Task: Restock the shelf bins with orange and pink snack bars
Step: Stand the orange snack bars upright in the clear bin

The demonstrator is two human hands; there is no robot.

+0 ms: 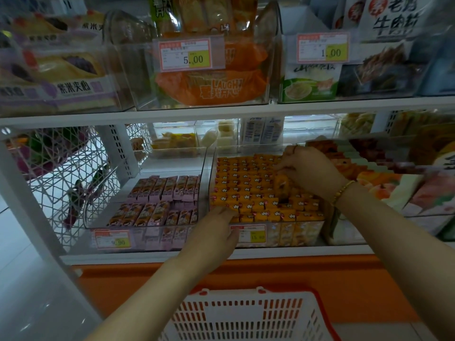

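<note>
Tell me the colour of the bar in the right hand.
Orange; the bar shows best in the head view.

shelf | pink-bar bin left; orange-bar bin right, side by side

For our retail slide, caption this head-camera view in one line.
Right hand pinches an orange-wrapped snack bar in the packed clear plastic bin while the left hand holds its front rim.

Orange snack bars pack the right bin upright, one bar poking up. Pink snack bars line the left bin in two rows.
</note>
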